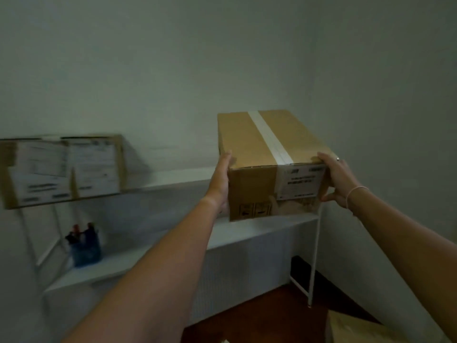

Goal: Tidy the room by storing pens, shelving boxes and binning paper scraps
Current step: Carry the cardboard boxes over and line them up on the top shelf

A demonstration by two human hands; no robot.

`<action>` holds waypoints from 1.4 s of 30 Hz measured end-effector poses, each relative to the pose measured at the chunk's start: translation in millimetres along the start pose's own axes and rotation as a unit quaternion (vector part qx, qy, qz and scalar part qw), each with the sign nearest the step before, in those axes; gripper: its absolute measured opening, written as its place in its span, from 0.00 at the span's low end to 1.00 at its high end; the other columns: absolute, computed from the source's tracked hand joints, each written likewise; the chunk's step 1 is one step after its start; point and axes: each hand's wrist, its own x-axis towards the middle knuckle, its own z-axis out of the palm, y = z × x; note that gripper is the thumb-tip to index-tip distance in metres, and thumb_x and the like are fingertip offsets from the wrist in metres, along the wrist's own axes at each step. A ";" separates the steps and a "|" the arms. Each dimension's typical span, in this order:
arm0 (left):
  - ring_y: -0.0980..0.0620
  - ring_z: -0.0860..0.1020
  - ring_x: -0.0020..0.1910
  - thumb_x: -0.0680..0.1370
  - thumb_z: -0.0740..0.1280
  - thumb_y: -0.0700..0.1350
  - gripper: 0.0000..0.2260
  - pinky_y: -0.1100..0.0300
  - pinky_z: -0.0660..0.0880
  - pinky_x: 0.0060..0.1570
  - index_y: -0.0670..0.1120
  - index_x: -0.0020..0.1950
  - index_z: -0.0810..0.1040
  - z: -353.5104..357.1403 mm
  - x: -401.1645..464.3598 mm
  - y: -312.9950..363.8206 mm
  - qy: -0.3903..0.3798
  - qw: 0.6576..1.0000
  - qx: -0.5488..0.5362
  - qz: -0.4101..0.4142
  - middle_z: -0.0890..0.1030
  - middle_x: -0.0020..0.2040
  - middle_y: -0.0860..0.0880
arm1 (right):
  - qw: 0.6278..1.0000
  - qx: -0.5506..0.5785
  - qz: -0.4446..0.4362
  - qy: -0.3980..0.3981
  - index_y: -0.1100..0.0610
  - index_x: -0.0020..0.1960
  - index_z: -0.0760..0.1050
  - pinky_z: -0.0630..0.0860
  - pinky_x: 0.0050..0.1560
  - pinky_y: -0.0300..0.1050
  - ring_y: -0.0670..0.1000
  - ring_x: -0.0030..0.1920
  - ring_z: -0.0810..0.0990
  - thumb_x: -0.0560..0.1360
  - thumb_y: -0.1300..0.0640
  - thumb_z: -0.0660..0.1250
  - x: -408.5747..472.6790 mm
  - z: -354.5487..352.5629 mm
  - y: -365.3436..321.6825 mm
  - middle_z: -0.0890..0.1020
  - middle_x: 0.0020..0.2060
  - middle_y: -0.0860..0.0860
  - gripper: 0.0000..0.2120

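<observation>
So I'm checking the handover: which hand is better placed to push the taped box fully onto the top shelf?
Probably the right hand: it grips the taped box at its near corner, facing the top shelf. The left hand presses the side.

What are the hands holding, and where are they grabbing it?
Both hands hold a taped cardboard box over the top shelf. The left hand grips its left side, the right hand its right side, near the front end.

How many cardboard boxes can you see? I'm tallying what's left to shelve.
3: one box held by both hands at the top shelf's right end, one on its left end, and one, partly cropped, bottom right.
</observation>
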 end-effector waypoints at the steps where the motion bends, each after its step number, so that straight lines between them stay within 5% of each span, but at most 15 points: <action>1: 0.51 0.75 0.58 0.80 0.52 0.60 0.24 0.58 0.71 0.52 0.49 0.70 0.67 -12.4 2.1 10.9 0.015 1.000 0.000 0.022 0.77 0.55 0.51 | 1.000 0.014 -0.007 -0.013 0.53 0.60 0.70 0.78 0.43 0.62 0.57 0.50 0.78 0.70 0.37 0.62 2.2 15.1 -8.6 0.78 0.45 0.54 0.26; 3: 0.47 0.70 0.66 0.78 0.55 0.62 0.27 0.48 0.67 0.66 0.50 0.73 0.65 -43.5 11.0 28.6 0.036 0.998 -0.001 0.055 0.73 0.65 0.48 | 0.998 0.040 -0.021 -0.040 0.50 0.58 0.68 0.75 0.49 0.68 0.56 0.51 0.77 0.71 0.38 0.62 5.3 49.5 -25.4 0.78 0.48 0.53 0.22; 6: 0.51 0.72 0.62 0.77 0.56 0.62 0.29 0.50 0.68 0.61 0.50 0.74 0.62 -81.3 23.4 47.0 0.052 0.996 0.010 0.076 0.73 0.65 0.49 | 0.997 0.055 -0.019 -0.059 0.52 0.62 0.67 0.71 0.53 0.73 0.58 0.57 0.74 0.67 0.36 0.64 18.3 96.8 -39.6 0.76 0.58 0.55 0.29; 9: 0.50 0.62 0.73 0.75 0.58 0.64 0.34 0.48 0.56 0.71 0.53 0.77 0.54 -113.1 36.6 56.9 0.072 0.992 0.041 0.090 0.64 0.74 0.51 | 0.995 0.061 -0.016 -0.083 0.53 0.64 0.68 0.69 0.55 0.73 0.59 0.60 0.72 0.71 0.38 0.63 32.4 139.8 -46.0 0.76 0.59 0.54 0.28; 12: 0.56 0.67 0.62 0.78 0.59 0.60 0.30 0.56 0.63 0.61 0.55 0.77 0.53 -146.1 47.7 57.8 0.092 0.992 0.034 0.082 0.67 0.67 0.53 | 0.991 0.055 -0.005 -0.119 0.53 0.62 0.69 0.70 0.49 0.66 0.57 0.55 0.72 0.73 0.41 0.62 45.0 181.7 -45.8 0.76 0.54 0.52 0.23; 15: 0.48 0.74 0.59 0.76 0.62 0.59 0.27 0.47 0.74 0.56 0.57 0.73 0.59 -180.5 59.8 48.5 0.094 0.993 0.030 0.065 0.73 0.64 0.48 | 0.988 0.055 0.008 -0.146 0.51 0.57 0.70 0.72 0.43 0.61 0.56 0.50 0.73 0.73 0.42 0.62 55.8 222.0 -36.6 0.77 0.44 0.49 0.18; 18: 0.46 0.75 0.57 0.75 0.63 0.59 0.27 0.49 0.77 0.47 0.58 0.72 0.60 -210.2 73.2 38.5 0.107 0.992 0.047 0.052 0.74 0.62 0.46 | 0.984 0.055 0.020 -0.165 0.51 0.56 0.69 0.72 0.37 0.56 0.53 0.43 0.73 0.74 0.43 0.62 62.9 253.4 -25.8 0.76 0.42 0.48 0.16; 22: 0.42 0.73 0.62 0.65 0.71 0.62 0.40 0.37 0.71 0.60 0.63 0.73 0.56 -235.4 86.4 31.4 0.107 0.988 0.103 0.035 0.73 0.66 0.47 | 0.982 0.027 0.019 -0.188 0.53 0.60 0.72 0.75 0.47 0.65 0.58 0.52 0.75 0.73 0.41 0.62 70.4 278.6 -15.6 0.79 0.50 0.52 0.21; 24: 0.44 0.74 0.62 0.65 0.74 0.59 0.42 0.41 0.73 0.62 0.60 0.74 0.55 -246.6 94.5 32.2 0.124 0.975 0.178 0.046 0.75 0.65 0.48 | 0.981 0.008 -0.002 -0.194 0.52 0.60 0.71 0.75 0.49 0.66 0.58 0.54 0.75 0.73 0.44 0.64 75.3 285.6 -17.9 0.79 0.49 0.51 0.19; 26: 0.46 0.76 0.60 0.66 0.73 0.59 0.41 0.46 0.76 0.60 0.54 0.74 0.59 -252.2 100.2 37.8 0.158 0.944 0.281 0.063 0.77 0.63 0.49 | 0.981 -0.004 -0.020 -0.193 0.53 0.62 0.69 0.75 0.40 0.56 0.57 0.53 0.76 0.74 0.48 0.65 79.2 290.0 -21.3 0.78 0.49 0.50 0.19; 28: 0.48 0.78 0.56 0.67 0.72 0.63 0.35 0.53 0.78 0.54 0.48 0.69 0.68 -255.9 105.6 42.8 0.210 0.874 0.427 0.097 0.80 0.59 0.49 | 0.982 -0.021 -0.047 -0.179 0.54 0.64 0.66 0.73 0.35 0.48 0.56 0.52 0.76 0.73 0.50 0.68 82.4 298.0 -21.0 0.76 0.52 0.51 0.22; 31: 0.46 0.74 0.58 0.69 0.68 0.64 0.31 0.54 0.74 0.52 0.46 0.64 0.71 -259.2 105.2 52.4 0.311 0.670 0.648 0.184 0.76 0.59 0.46 | 0.983 -0.069 -0.086 -0.147 0.53 0.65 0.64 0.76 0.40 0.49 0.55 0.51 0.76 0.71 0.51 0.70 81.6 314.3 -12.6 0.77 0.56 0.52 0.27; 33: 0.43 0.70 0.60 0.70 0.65 0.66 0.33 0.50 0.70 0.58 0.47 0.67 0.68 -269.9 107.1 58.8 0.321 0.574 0.723 0.210 0.71 0.63 0.44 | 0.979 -0.103 -0.117 -0.133 0.53 0.68 0.62 0.79 0.51 0.54 0.57 0.55 0.78 0.70 0.50 0.71 81.5 326.0 -6.9 0.77 0.60 0.54 0.30; 37: 0.41 0.63 0.71 0.72 0.59 0.69 0.34 0.41 0.57 0.70 0.51 0.72 0.63 -303.5 117.3 60.1 0.268 0.566 0.766 0.148 0.66 0.72 0.45 | 0.972 -0.134 -0.140 -0.131 0.53 0.70 0.57 0.76 0.58 0.57 0.60 0.60 0.77 0.70 0.51 0.71 87.7 340.7 -3.6 0.75 0.64 0.56 0.34; 42: 0.43 0.70 0.66 0.74 0.59 0.66 0.26 0.41 0.55 0.69 0.53 0.67 0.70 -316.8 122.5 54.6 0.251 0.559 0.766 0.195 0.75 0.65 0.47 | 0.964 -0.174 -0.147 -0.138 0.53 0.72 0.52 0.74 0.59 0.57 0.61 0.61 0.75 0.73 0.50 0.69 96.3 341.4 0.5 0.74 0.65 0.57 0.35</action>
